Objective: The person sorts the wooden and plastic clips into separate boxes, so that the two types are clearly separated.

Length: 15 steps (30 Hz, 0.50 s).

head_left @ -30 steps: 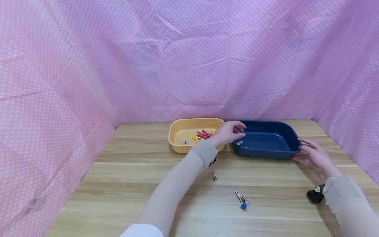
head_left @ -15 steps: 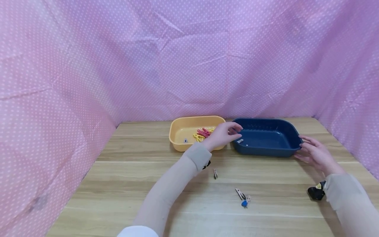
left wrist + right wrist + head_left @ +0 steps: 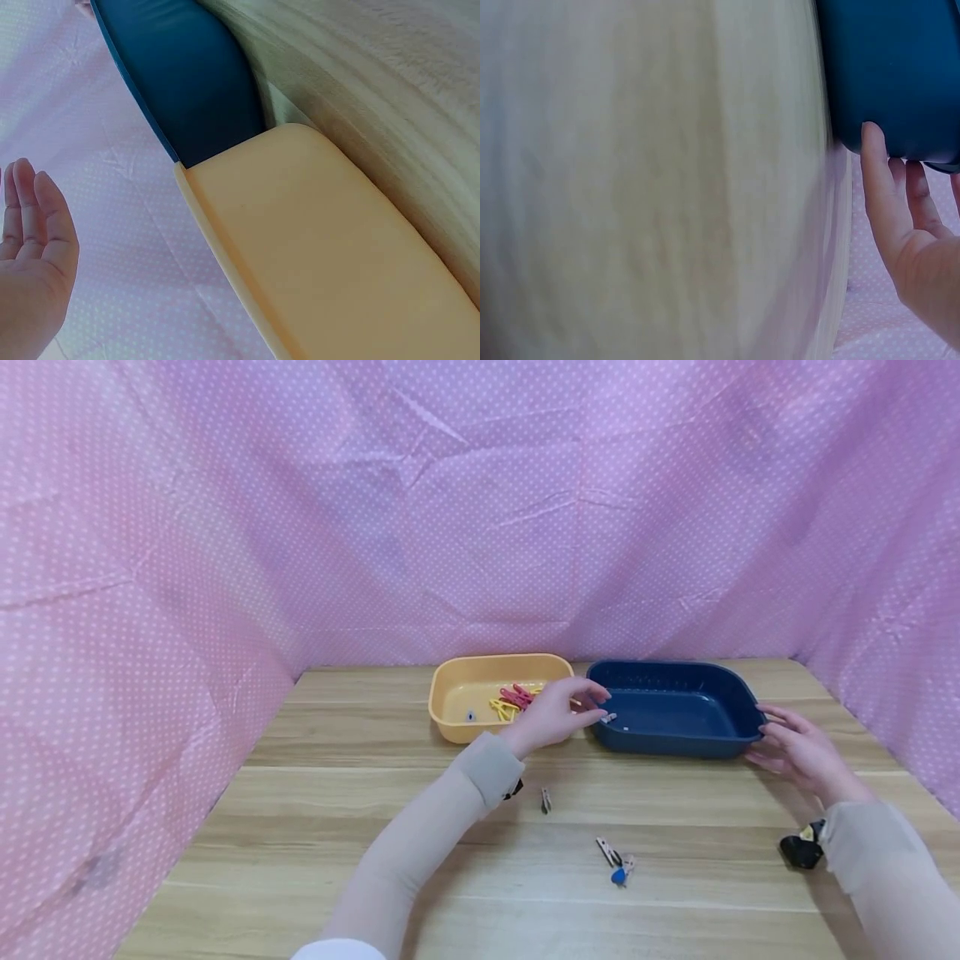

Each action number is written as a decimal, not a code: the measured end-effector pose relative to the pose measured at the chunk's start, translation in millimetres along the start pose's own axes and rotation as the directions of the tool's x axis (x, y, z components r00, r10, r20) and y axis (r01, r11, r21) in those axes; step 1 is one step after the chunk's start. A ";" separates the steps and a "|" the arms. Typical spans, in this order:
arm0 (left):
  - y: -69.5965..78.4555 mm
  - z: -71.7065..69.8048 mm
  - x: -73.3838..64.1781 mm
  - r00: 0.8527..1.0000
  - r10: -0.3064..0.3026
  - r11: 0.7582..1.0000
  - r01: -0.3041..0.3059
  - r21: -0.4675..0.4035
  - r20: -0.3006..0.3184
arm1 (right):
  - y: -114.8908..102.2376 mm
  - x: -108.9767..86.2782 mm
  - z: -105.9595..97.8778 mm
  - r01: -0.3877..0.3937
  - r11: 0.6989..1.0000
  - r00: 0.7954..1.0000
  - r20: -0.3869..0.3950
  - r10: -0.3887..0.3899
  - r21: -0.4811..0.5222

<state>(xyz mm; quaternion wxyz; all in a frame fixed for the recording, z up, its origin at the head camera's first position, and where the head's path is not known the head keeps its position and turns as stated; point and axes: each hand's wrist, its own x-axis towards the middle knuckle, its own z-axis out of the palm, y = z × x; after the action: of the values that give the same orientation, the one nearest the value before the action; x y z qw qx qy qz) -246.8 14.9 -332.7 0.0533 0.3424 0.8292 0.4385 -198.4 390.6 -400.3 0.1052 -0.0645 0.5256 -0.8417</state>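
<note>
In the head view my left hand (image 3: 551,714) hovers over the right end of the yellow tray (image 3: 457,732), fingertips near the blue tray's left rim. Its fingers look extended and hold nothing in the left wrist view. The right hand (image 3: 802,756) touches the right end of the blue tray (image 3: 671,745) with fairly straight fingers; in the right wrist view its thumb tip lies against the tray's outer wall. Red clothespins (image 3: 516,696) and yellow clothespins (image 3: 501,708) lie in the yellow tray, partly hidden by my left hand. A small pale clip (image 3: 609,717) lies in the blue tray.
On the wooden table (image 3: 337,827), a small clothespin (image 3: 546,800) lies in front of the trays. Nearer me are another clothespin (image 3: 609,852) and a clip with a blue piece (image 3: 618,877). A pink dotted cloth (image 3: 480,527) hangs behind the table and at its sides.
My left hand has drawn back slightly left and down, away from the blue tray toward the yellow one. The right hand stays at the blue tray's end.
</note>
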 end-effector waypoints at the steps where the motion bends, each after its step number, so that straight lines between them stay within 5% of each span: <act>1: 0.1 0.0 -2.1 1.000 0.004 1.000 -0.004 0.002 0.000 | -0.2 0.0 -0.3 -0.003 1.000 1.000 0.000 0.003 -0.002; 15: 6.9 -3.1 -20.9 0.999 0.018 0.999 -0.020 0.041 0.047 | 0.9 1.5 -0.9 -0.004 0.999 1.000 0.014 0.003 0.032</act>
<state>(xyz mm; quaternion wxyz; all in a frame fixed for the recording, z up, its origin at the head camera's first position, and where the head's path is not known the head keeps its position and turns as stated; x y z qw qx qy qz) -228.5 2.6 -330.0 0.0612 0.3615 0.8334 0.4136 -199.9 390.7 -401.5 0.1114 -0.0679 0.5113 -0.8494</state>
